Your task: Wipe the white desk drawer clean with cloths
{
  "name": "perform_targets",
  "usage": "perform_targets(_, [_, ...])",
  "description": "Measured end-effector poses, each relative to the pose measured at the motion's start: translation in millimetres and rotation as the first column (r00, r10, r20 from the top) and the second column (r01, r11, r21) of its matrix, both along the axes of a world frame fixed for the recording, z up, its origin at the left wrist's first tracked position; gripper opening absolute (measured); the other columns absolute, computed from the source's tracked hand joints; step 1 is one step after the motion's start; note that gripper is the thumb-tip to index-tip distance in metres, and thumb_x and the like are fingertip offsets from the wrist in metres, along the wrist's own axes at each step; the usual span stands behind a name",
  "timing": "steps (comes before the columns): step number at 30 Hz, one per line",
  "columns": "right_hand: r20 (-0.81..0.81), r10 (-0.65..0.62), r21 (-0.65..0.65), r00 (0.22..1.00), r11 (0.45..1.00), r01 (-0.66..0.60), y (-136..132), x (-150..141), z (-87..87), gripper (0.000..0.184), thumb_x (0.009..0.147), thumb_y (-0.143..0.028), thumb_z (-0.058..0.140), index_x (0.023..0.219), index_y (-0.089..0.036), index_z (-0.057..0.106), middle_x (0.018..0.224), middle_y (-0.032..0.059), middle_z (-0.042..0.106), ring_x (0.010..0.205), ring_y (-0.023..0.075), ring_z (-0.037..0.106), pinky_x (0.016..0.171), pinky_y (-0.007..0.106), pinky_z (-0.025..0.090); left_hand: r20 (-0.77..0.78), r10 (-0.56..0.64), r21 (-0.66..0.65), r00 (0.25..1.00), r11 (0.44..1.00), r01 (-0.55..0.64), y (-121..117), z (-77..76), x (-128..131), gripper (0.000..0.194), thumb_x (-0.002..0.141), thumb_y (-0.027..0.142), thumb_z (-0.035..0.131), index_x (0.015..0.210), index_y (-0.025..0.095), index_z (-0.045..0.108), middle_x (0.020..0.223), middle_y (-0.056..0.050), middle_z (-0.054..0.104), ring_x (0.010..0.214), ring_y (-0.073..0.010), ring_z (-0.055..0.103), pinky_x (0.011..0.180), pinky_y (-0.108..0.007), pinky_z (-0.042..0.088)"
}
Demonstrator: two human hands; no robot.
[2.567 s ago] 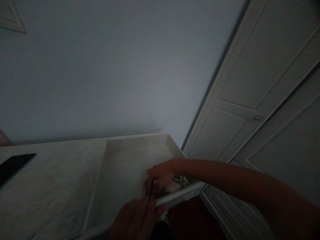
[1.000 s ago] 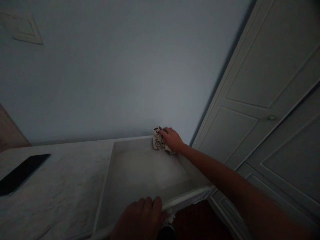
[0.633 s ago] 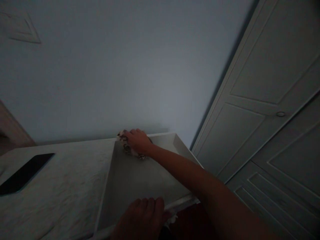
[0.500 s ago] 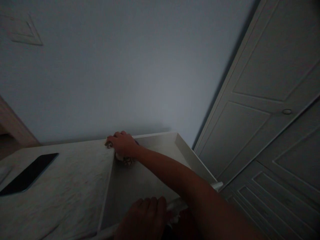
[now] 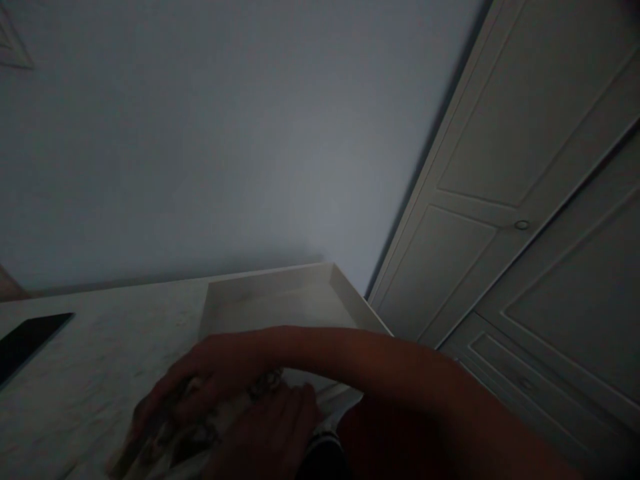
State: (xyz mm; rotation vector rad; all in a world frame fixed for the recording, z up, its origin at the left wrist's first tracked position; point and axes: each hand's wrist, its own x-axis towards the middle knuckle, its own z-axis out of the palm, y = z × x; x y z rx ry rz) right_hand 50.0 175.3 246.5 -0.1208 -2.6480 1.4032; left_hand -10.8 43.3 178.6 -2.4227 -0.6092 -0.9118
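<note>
A bunched patterned cloth [image 5: 200, 433] is under my right hand [image 5: 205, 377], whose fingers curl round it at the lower left. The hand and cloth are near the front left corner of an open, shallow white drawer [image 5: 270, 283], over the edge of the marbled top [image 5: 115, 347]. My right arm crosses the drawer and hides much of its inside. Beneath that arm, my left hand [image 5: 275, 427] is closed at the drawer's front edge, with a dark band on its wrist. Shadow blurs both hands' fingertips.
A dark flat tablet-like object [image 5: 33, 343] lies on the marbled top at the left. Behind stands a plain wall [image 5: 225, 133]. Panelled wardrobe doors [image 5: 480, 200] with a round knob [image 5: 521, 225] rise close by on the right.
My right hand has drawn the cloth from the drawer's far left corner toward me, to the front left. My left hand stays at the front edge. The view has shifted slightly right.
</note>
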Motion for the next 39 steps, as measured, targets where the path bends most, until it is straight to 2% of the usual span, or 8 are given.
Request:
perform_targets(4, [-0.013,-0.024,-0.336,1.000,0.942,0.019,-10,24,-2.6,0.015,0.096,-0.021,0.064,0.105,-0.012,0.072,0.110,0.0057,0.075,0.103,0.0166,0.070,0.100,0.024,0.049,0.017,-0.091,0.077,0.996,0.993,0.089,-3,3.2,-10,0.039,0.102,0.015,0.038,0.122,0.026,0.070,0.115,0.003,0.078,0.112,-0.0157,0.060,0.103,-0.034,0.040])
perform_targets(9, [0.212,-0.108,-0.408,0.971,0.893,0.189,-9,65,-14.0,0.016,0.091,-0.011,0.066,0.103,-0.012,0.076,0.104,0.0016,0.076,0.101,0.0148,0.070,0.097,0.020,0.049,0.041,-0.015,0.069,0.999,0.998,0.012,-7,3.9,-16,0.037,0.101,0.023,0.050,0.131,0.036,0.069,0.126,0.008,0.075,0.117,-0.0139,0.054,0.108,-0.033,0.037])
perform_targets(14, [0.463,-0.177,-0.288,0.868,0.896,0.337,-13,112,-23.3,0.016,0.085,-0.004,0.066,0.096,-0.009,0.077,0.089,0.0002,0.076,0.094,0.0149,0.070,0.090,0.022,0.051,0.131,0.017,-0.093,0.991,0.996,-0.005,-3,5.7,-17,0.033,0.101,0.033,0.059,0.133,0.035,0.066,0.127,0.001,0.075,0.118,-0.0189,0.061,0.109,-0.040,0.038])
perform_targets(19, [0.561,-0.196,-0.188,0.804,0.916,0.354,-30,161,-15.3,0.021,0.087,-0.015,0.071,0.106,-0.015,0.079,0.102,0.0008,0.078,0.098,0.0162,0.070,0.093,0.026,0.052,-0.091,0.229,-0.227,0.969,0.943,-0.244,-4,4.5,-10,0.026,0.099,0.043,0.061,0.108,0.021,0.073,0.089,-0.003,0.076,0.075,-0.0221,0.070,0.070,-0.037,0.049])
perform_targets(24, [0.638,-0.361,0.189,0.680,0.930,0.316,-43,200,-5.0,0.030,0.080,-0.013,0.074,0.109,-0.020,0.080,0.099,0.0023,0.075,0.091,0.0187,0.069,0.084,0.027,0.052,-0.178,0.285,-0.226,0.942,0.920,-0.321,-6,-2.4,-5,0.029,0.099,0.045,0.059,0.086,0.021,0.069,0.068,-0.001,0.069,0.059,-0.0222,0.068,0.058,-0.033,0.047])
perform_targets(30, [0.457,-0.711,0.741,0.535,0.637,0.213,-50,217,-9.3,0.040,0.092,-0.028,0.069,0.132,-0.028,0.068,0.118,0.0118,0.067,0.095,0.0272,0.068,0.077,0.036,0.051,-0.101,0.224,-0.209,0.969,0.948,-0.241,-1,-10.5,-12,0.028,0.103,0.042,0.052,0.090,0.024,0.069,0.070,-0.001,0.067,0.061,-0.0192,0.065,0.057,-0.030,0.043])
perform_targets(35, [0.291,-0.801,0.889,0.524,0.429,0.161,-6,211,-28.0,0.034,0.103,-0.032,0.055,0.136,-0.026,0.062,0.121,0.0139,0.065,0.103,0.0270,0.067,0.082,0.038,0.053,-0.042,0.111,-0.317,0.993,0.941,-0.118,2,-11.0,-18,0.021,0.101,0.038,0.055,0.095,0.025,0.070,0.073,-0.001,0.068,0.064,-0.0155,0.063,0.057,-0.026,0.042])
perform_targets(39, [0.238,-0.791,0.905,0.564,0.391,0.166,38,182,-37.2,0.033,0.103,-0.028,0.056,0.135,-0.023,0.063,0.126,0.0148,0.065,0.108,0.0269,0.066,0.087,0.039,0.053,-0.101,0.157,-0.270,0.982,0.946,-0.179,0,-7.5,-15,0.024,0.102,0.039,0.054,0.092,0.025,0.070,0.072,-0.001,0.068,0.064,-0.0160,0.063,0.059,-0.027,0.043])
